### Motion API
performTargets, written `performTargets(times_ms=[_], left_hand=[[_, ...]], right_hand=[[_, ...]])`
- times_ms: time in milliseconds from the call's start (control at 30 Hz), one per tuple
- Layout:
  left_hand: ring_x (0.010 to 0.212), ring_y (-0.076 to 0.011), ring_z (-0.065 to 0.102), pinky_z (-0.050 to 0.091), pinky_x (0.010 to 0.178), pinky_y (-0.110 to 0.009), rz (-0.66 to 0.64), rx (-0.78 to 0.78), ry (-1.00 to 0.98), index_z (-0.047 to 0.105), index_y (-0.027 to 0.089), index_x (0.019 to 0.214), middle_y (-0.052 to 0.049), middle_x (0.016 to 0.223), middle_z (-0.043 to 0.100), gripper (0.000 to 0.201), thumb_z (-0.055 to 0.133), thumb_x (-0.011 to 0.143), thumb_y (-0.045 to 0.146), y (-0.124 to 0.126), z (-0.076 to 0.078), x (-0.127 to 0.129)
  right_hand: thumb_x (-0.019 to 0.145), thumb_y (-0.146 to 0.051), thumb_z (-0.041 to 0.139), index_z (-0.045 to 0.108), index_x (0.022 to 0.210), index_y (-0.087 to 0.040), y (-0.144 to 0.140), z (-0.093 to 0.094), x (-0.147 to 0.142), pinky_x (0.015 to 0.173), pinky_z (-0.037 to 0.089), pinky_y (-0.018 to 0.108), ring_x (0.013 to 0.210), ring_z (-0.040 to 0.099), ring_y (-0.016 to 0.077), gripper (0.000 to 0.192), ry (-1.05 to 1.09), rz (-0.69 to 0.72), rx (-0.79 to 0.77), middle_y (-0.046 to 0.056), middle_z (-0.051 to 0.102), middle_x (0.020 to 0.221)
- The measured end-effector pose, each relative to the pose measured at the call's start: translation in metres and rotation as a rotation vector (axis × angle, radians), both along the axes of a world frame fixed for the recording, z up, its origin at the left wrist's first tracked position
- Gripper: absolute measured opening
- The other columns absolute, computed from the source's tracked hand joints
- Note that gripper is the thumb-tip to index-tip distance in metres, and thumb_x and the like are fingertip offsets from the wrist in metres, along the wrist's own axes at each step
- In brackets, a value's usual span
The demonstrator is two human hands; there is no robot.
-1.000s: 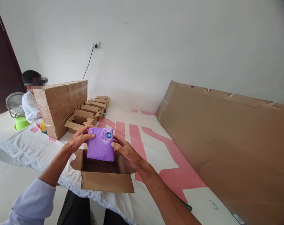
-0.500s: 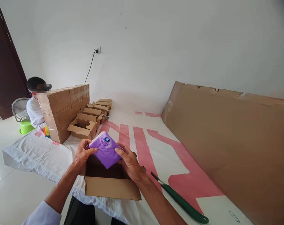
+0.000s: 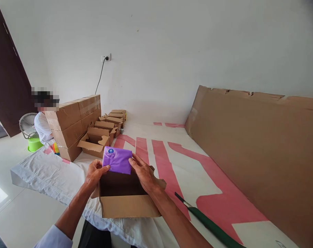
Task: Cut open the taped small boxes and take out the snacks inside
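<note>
A purple tissue pack (image 3: 119,161) with a round blue logo is held up between my two hands. My left hand (image 3: 94,173) pinches its lower left corner between thumb and fingers. On the other side, my right hand (image 3: 143,172) grips the right edge, thumb in front. Directly below lies an open cardboard box (image 3: 129,206), its near flap folded out towards me. The box's inside is dark, and I cannot make out what is in it. My right forearm passes over the box's right side.
A green-handled tool (image 3: 210,224) lies right of the box on the pink-and-white cloth (image 3: 182,165). Several open boxes (image 3: 94,141) line up behind, beside stacked closed boxes (image 3: 71,124). A large cardboard sheet (image 3: 254,148) leans at right. Another person (image 3: 42,127) sits far left near a fan (image 3: 27,124).
The tissue pack has turned from a tilted, corner-down position to nearly level. Both hands still hold it. The whole view has shifted slightly.
</note>
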State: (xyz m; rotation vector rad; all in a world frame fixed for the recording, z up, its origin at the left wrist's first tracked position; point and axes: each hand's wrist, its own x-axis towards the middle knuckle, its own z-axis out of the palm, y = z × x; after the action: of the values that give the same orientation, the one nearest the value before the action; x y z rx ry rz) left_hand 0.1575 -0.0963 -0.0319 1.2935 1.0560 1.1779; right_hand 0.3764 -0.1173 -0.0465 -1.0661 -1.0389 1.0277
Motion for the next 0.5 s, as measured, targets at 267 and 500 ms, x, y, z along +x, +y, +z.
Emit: performTargets(times_ms=[267, 500], left_hand=[[0.075, -0.0175, 0.062, 0.051, 0.075, -0.031, -0.026, -0.007, 0.052, 0.062, 0.019, 0.071, 0.0, 0.074, 0.065, 0.042, 0.092, 0.061, 0.048, 0.0049, 0.0024, 0.0027], [0.076, -0.0169, 0.063, 0.054, 0.075, -0.03, -0.03, -0.036, 0.045, 0.062, 0.019, 0.07, 0.0, 0.073, 0.066, 0.046, 0.094, 0.057, 0.048, 0.0043, 0.0052, 0.0012]], right_hand=[[0.088, -0.055, 0.069, 0.078, 0.121, -0.047, -0.0039, -0.0011, 0.0058, 0.113, 0.047, 0.066, 0.132, 0.064, 0.0405, 0.035, -0.079, -0.055, 0.011, -0.001, 0.082, 0.116], [0.089, -0.061, 0.062, 0.078, 0.124, -0.042, 0.0003, -0.0049, 0.0024, 0.111, 0.046, 0.064, 0.126, 0.066, 0.0392, 0.043, -0.219, -0.198, -0.064, 0.0, 0.082, 0.115]])
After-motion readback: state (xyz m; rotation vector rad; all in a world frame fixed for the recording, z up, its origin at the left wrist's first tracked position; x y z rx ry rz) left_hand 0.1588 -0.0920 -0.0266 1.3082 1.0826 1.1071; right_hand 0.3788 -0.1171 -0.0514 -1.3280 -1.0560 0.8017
